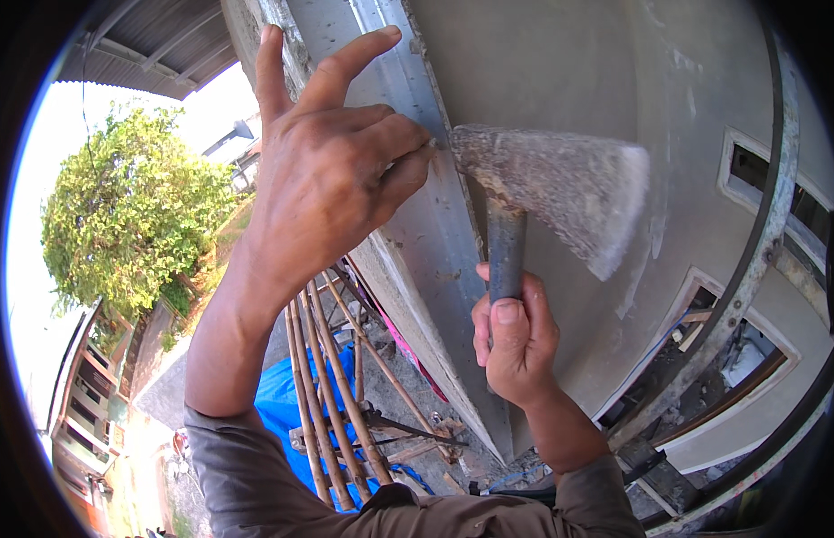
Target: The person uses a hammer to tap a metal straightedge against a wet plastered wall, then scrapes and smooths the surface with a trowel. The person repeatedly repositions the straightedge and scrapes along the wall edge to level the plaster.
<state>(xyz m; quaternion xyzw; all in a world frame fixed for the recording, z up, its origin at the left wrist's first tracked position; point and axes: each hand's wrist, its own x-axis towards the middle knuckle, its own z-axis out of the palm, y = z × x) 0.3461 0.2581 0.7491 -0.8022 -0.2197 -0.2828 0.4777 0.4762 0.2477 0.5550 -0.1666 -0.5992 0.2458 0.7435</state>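
My right hand [517,345] grips the dark handle of a hatchet [551,179], held upright. The hatchet's broad, worn blade points right, slightly blurred, and its blunt back faces my left hand [332,166]. Thumb and index finger of that hand are pinched together at the edge of a long grey metal channel [426,211], while two other fingers stretch out across it. A tiny tip shows at the pinch, too small to name. The hatchet's back is very close to these fingertips. The channel runs slanting along the edge of a plastered wall [551,72].
Bamboo poles [332,394] and a blue tarp [278,394] lie below. At right, a curved-looking metal scaffold bar [758,242] crosses in front of window openings [749,170]. A tree [134,197] and houses stand far left, with a corrugated roof [157,40] above.
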